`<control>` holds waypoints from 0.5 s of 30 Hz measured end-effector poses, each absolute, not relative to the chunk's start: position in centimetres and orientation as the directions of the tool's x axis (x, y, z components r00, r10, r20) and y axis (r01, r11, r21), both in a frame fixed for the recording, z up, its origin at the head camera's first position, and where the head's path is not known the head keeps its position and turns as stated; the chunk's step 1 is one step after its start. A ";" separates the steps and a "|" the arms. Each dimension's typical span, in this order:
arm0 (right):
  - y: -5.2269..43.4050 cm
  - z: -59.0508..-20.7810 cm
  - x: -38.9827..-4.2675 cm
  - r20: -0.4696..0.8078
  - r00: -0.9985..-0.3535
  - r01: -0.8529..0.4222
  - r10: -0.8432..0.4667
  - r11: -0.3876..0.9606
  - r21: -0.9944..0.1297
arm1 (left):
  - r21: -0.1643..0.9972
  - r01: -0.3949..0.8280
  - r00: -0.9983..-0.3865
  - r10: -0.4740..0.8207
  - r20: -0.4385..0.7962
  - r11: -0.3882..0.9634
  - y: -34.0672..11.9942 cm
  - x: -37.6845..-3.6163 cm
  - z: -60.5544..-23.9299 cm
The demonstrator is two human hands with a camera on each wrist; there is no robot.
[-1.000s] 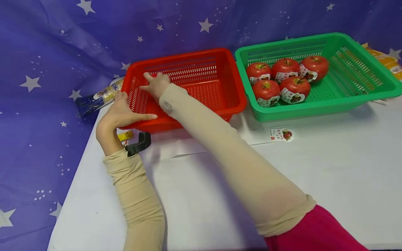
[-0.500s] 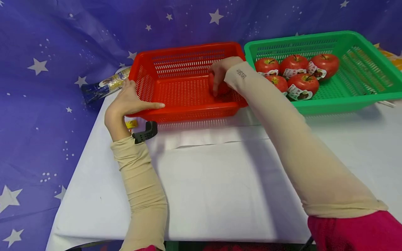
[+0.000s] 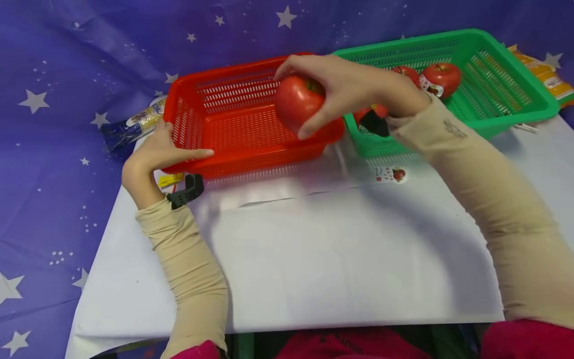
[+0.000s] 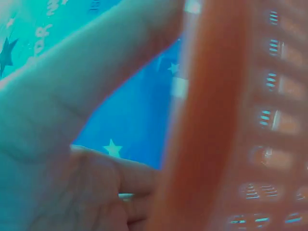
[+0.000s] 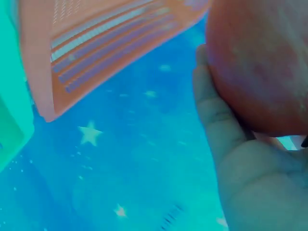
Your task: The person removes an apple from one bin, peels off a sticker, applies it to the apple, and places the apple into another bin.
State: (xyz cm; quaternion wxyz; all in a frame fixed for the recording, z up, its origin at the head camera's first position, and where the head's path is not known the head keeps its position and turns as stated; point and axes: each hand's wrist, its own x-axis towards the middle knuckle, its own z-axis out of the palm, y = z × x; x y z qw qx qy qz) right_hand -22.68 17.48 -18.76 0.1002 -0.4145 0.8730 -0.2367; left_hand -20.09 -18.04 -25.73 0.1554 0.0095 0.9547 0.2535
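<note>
So the right hand [image 3: 354,87] has a red apple [image 3: 298,102] wrapped in its fingers and thumb, held up in the air over the right end of the red basket [image 3: 251,144]. The apple isn't touching the basket, it's clearly above the rim. This one has no sticker that I can see (the side facing the camera is plain red, so there could be one round the back).

The left hand [image 3: 157,152] is on the basket's left end, thumb pressed along the front wall and fingers curled round the outside of the corner, so it's gripping the basket steady on the desk [image 3: 314,249]. The left wrist view shows the same thing up close, palm against the orange-red rim.

The green basket [image 3: 506,107] sits just beside the red one on the right, with more apples in it, at least two showing past the wrist, both wearing labels. A loose apple sticker [image 3: 391,174] lies on the desk in front of it.

My read: this is the carry step, apple in transit above the red basket. If it's going in, the next move needs the hand to come down inside the walls and let go low, so the apple doesn't drop and bruise or roll.
</note>
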 end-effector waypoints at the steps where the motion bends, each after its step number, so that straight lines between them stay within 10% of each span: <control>1: 18.5 -19.3 -21.1 0.076 -0.620 -0.695 -0.781 0.502 -0.515 | 0.488 -0.055 -0.949 0.107 -0.297 0.871 -18.1 -20.0 -25.7; 7: 22.2 -25.6 -14.0 0.079 -0.600 -0.708 -0.796 0.483 -0.515 | 0.521 -0.042 -0.930 0.157 -0.332 0.853 -18.6 -20.2 -25.8; 15: 24.4 -32.2 -13.3 0.000 -0.668 -0.567 -0.744 0.510 -0.647 | 0.563 -0.022 -0.931 0.188 -0.313 0.826 -19.1 -21.0 -26.6</control>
